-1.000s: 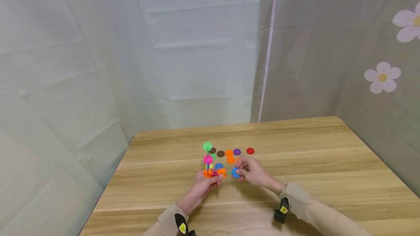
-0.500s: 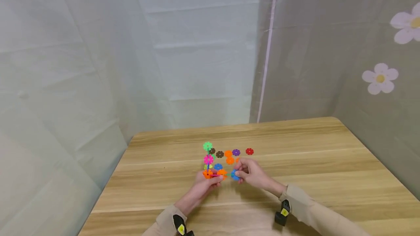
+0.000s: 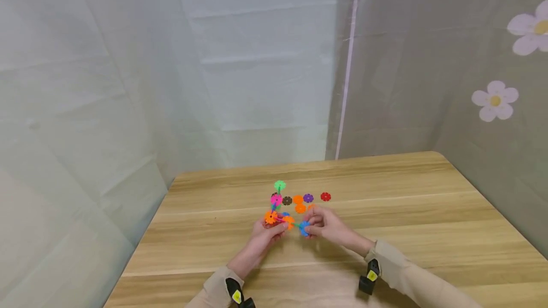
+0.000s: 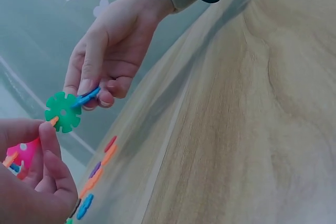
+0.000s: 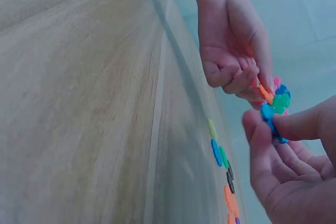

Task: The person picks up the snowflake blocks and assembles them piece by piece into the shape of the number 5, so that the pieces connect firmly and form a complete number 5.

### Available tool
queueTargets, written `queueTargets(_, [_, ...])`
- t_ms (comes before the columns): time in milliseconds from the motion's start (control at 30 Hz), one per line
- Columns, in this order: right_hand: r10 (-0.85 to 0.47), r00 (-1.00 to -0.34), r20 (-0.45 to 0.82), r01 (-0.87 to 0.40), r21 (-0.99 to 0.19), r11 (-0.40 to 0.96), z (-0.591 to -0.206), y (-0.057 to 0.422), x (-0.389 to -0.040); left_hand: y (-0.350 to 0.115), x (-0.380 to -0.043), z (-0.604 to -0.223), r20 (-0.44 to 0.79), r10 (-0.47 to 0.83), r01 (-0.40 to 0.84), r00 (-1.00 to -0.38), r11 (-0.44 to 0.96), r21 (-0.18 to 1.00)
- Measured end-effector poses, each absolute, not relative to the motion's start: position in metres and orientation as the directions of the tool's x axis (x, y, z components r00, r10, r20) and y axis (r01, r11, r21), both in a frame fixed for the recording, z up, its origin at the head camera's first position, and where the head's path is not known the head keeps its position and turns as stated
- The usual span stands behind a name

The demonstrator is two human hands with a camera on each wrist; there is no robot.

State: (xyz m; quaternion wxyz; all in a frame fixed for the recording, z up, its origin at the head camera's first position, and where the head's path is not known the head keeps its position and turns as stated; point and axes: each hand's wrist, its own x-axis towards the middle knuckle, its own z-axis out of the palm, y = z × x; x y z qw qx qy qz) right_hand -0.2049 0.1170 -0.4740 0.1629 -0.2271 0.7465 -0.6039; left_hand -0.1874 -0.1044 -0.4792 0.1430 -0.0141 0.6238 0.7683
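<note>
Both hands hold a chain of joined, notched plastic building discs above the table. My left hand (image 3: 262,237) pinches an orange disc (image 3: 288,222) between thumb and fingers. From there the chain runs to another orange disc (image 3: 270,217), a pink disc (image 3: 276,199) and a light green disc (image 3: 280,185) at the far end. My right hand (image 3: 329,225) pinches a blue disc (image 3: 304,228). Between the hands, a green disc (image 4: 63,113) has the held blue and orange discs at its edges. Fingers partly cover both held discs.
Loose discs lie beyond the hands on the wooden table (image 3: 385,194): brown (image 3: 287,200), orange (image 3: 298,199), purple (image 3: 308,198) and red (image 3: 326,197) ones among them. A yellow-green disc (image 5: 212,128) lies near a blue one (image 5: 216,152). Hanging sheets (image 3: 257,84) surround the table.
The chain has tilted: its left orange disc has risen, and the pink and light green discs have shifted right and up. The blue disc has moved slightly left and down. Both hands keep their pinch.
</note>
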Motion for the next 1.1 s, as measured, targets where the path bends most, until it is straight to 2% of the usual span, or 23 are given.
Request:
queueTargets(133, [-0.561,-0.828,0.025,-0.175,-0.96,0.217,-0.474,0.117,-0.203,-0.104,-0.189,-0.478,-0.169,0.206,-0.209,-0.964,-0.188,0.96])
queueTargets(367, [-0.592,-0.806,0.022,-0.215,-0.942,0.259,-0.476,0.112,-0.201,-0.102,-0.19,-0.474,-0.143,0.208,-0.167,-0.968,-0.102,0.981])
queueTargets(600, [-0.544,-0.839,0.02,-0.195,-0.944,0.267,-0.476,0.108,-0.199,-0.1,-0.187,-0.472,-0.146,0.236,-0.162,-0.961,-0.047,0.986])
queueTargets(867, [-0.484,-0.872,0.073,-0.216,-0.945,0.245,-0.472,0.103,-0.201,-0.097,-0.181,-0.481,-0.148,0.389,-0.163,-0.909,-0.004,0.987])
queueTargets(1100, [-0.459,-0.882,0.105,-0.255,-0.926,0.277,-0.472,0.097,-0.199,-0.094,-0.177,-0.482,-0.104,0.33,-0.11,-0.938,0.0,0.994])
